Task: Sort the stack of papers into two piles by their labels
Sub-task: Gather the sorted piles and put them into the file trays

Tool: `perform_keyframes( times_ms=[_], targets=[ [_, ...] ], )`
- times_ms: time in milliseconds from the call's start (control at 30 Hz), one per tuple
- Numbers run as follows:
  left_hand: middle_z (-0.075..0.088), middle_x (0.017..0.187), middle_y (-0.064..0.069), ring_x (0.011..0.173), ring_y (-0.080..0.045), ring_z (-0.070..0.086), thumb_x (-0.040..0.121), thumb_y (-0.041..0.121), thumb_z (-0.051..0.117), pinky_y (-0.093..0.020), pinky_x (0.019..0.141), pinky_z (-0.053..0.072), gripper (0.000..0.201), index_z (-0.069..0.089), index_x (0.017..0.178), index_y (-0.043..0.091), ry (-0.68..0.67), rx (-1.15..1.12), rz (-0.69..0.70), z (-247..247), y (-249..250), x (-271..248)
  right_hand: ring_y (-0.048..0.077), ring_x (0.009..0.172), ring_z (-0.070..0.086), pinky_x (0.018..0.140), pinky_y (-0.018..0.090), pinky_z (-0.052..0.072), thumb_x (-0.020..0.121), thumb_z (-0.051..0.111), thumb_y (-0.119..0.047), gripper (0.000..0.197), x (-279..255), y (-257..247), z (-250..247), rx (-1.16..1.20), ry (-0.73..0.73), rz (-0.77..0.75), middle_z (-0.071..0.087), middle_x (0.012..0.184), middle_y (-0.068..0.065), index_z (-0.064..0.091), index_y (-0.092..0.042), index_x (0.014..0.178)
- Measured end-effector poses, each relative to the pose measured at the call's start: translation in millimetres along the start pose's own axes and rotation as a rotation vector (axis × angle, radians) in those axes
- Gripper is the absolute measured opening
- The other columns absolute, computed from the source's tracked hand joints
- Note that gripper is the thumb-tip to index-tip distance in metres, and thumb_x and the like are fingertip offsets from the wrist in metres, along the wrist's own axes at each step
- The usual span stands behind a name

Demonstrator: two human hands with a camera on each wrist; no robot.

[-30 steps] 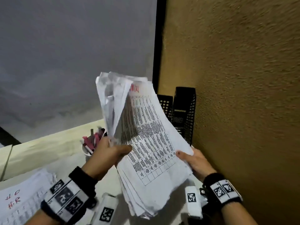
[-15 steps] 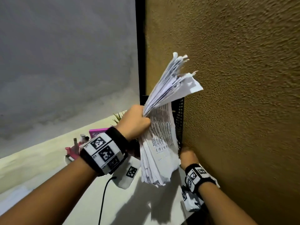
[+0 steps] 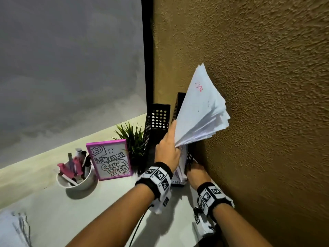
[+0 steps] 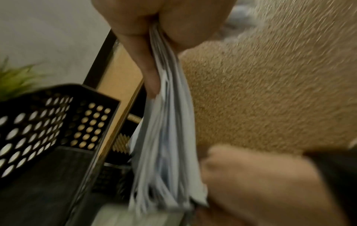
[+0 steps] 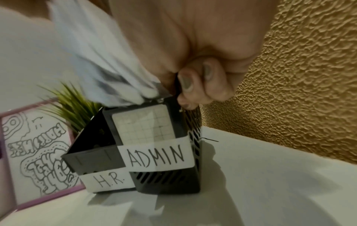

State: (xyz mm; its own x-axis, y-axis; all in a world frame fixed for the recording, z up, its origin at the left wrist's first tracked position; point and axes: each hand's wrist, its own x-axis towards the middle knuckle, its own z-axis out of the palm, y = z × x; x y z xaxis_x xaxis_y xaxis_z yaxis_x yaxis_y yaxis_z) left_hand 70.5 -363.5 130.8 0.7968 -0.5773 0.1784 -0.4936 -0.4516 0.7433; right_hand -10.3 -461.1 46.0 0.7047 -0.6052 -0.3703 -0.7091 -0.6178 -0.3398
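Observation:
My left hand [image 3: 169, 143] grips a thick stack of white papers [image 3: 201, 111] at its middle. The stack stands nearly upright and fans out at the top, where there is red writing. Its lower end [image 5: 123, 90] dips into the open top of the black perforated file holder labelled ADMIN [image 5: 156, 156]. My right hand [image 3: 195, 171] curls its fingers [image 5: 186, 85] over that holder's right rim. Left of it stands a second black holder [image 3: 157, 120] labelled H.R. [image 5: 110, 180]. The left wrist view shows my left hand [image 4: 154, 45] pinching the papers [image 4: 168, 145].
A rough ochre wall [image 3: 267, 104] runs close along the right. A green plant [image 3: 132, 138], a pink-framed drawing [image 3: 109, 160] and a white cup of pens [image 3: 76, 175] stand left of the holders. Another paper pile [image 3: 12, 229] lies at the bottom left corner.
The stack went from both hands to my left hand alone, swung upright and moved down toward the ADMIN holder. My right hand let go of the papers and took the holder's rim.

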Motion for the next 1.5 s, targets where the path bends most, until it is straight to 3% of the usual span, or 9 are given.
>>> perform_keyframes(
  times_ms=[100, 167, 300, 467, 600, 933, 1167, 1333, 1500],
  targets=[
    [0.037, 0.143, -0.001, 0.100, -0.031, 0.058, 0.077, -0.004, 0.051, -0.042, 0.078, 0.052, 0.079, 0.026, 0.147, 0.024, 0.022, -0.035, -0.007, 17, -10, -4, 0.033, 0.119, 0.054, 0.093, 0.035, 0.044, 0.102, 0.034, -0.011, 0.034, 1, -1, -1, -0.027, -0.012, -0.006, 0.056, 0.129, 0.020, 0.054, 0.000, 0.127],
    [0.029, 0.138, 0.001, 0.101, -0.029, 0.055, 0.073, 0.009, 0.060, -0.041, 0.076, 0.052, 0.069, 0.035, 0.136, 0.021, -0.002, 0.066, -0.054, 20, -7, -6, 0.032, 0.114, 0.058, 0.090, 0.035, 0.046, 0.101, 0.036, -0.016, 0.032, 5, -3, 3, -0.016, -0.015, -0.025, 0.059, 0.126, 0.017, 0.055, -0.004, 0.125],
    [0.048, 0.117, -0.009, 0.099, -0.037, 0.057, 0.082, 0.023, 0.055, -0.040, 0.074, 0.044, 0.037, 0.041, 0.115, 0.014, -0.082, 0.288, -0.136, 13, 6, -7, 0.035, 0.102, 0.063, 0.083, 0.037, 0.051, 0.092, 0.035, -0.021, 0.035, 16, -1, 15, 0.034, 0.009, -0.050, 0.065, 0.116, 0.016, 0.055, -0.009, 0.118],
    [0.063, 0.104, -0.016, 0.092, -0.040, 0.061, 0.089, 0.016, 0.049, -0.040, 0.077, 0.049, 0.020, 0.045, 0.108, 0.011, 0.065, 0.090, -0.217, 10, 7, -5, 0.035, 0.101, 0.063, 0.081, 0.037, 0.049, 0.094, 0.040, -0.012, 0.028, 2, -8, 4, 0.046, 0.015, -0.006, 0.066, 0.113, 0.018, 0.059, -0.004, 0.112],
    [0.064, 0.103, -0.019, 0.096, -0.041, 0.061, 0.085, 0.031, 0.054, -0.039, 0.081, 0.051, 0.031, 0.049, 0.107, 0.009, -0.031, 0.029, -0.373, 16, -6, -10, 0.037, 0.102, 0.064, 0.081, 0.038, 0.050, 0.096, 0.042, -0.015, 0.026, -2, -11, -1, 0.096, 0.023, 0.037, 0.066, 0.112, 0.020, 0.059, -0.003, 0.113],
    [0.064, 0.091, -0.001, 0.083, -0.018, 0.062, 0.073, 0.031, 0.074, -0.026, 0.069, 0.047, 0.032, 0.054, 0.096, 0.019, -0.236, -0.018, -0.317, -2, -57, -60, 0.032, 0.103, 0.062, 0.076, 0.031, 0.045, 0.098, 0.040, -0.023, 0.031, -13, -7, -5, 0.000, -0.092, 0.001, 0.064, 0.115, 0.016, 0.061, -0.005, 0.113],
    [0.067, 0.081, 0.004, 0.072, -0.017, 0.065, 0.082, 0.020, 0.068, -0.015, 0.060, 0.044, 0.007, 0.063, 0.086, 0.020, -0.026, -0.023, -0.647, -96, -193, -194, 0.022, 0.053, 0.058, 0.055, 0.031, 0.053, 0.104, 0.034, -0.026, 0.033, -34, 1, 8, 0.107, -0.072, 0.001, 0.065, 0.071, 0.014, 0.056, -0.008, 0.086],
    [0.067, 0.082, -0.010, 0.078, -0.027, 0.064, 0.085, 0.005, 0.064, -0.028, 0.066, 0.047, 0.005, 0.063, 0.088, 0.009, 0.287, 0.016, -0.972, -195, -266, -305, 0.027, 0.050, 0.062, 0.057, 0.032, 0.049, 0.100, 0.035, -0.050, 0.069, -60, -17, 32, 0.205, -0.010, 0.064, 0.066, 0.054, 0.017, 0.065, 0.005, 0.072],
    [0.062, 0.109, -0.024, 0.101, -0.041, 0.058, 0.083, 0.007, 0.065, -0.043, 0.089, 0.044, 0.024, 0.064, 0.105, -0.002, 0.513, 0.197, -1.212, -249, -321, -401, 0.025, 0.056, 0.061, 0.053, 0.027, 0.039, 0.097, 0.052, -0.042, 0.057, -86, -87, 104, 0.135, -0.209, -0.054, 0.064, 0.056, 0.011, 0.068, 0.004, 0.068]
  ],
)
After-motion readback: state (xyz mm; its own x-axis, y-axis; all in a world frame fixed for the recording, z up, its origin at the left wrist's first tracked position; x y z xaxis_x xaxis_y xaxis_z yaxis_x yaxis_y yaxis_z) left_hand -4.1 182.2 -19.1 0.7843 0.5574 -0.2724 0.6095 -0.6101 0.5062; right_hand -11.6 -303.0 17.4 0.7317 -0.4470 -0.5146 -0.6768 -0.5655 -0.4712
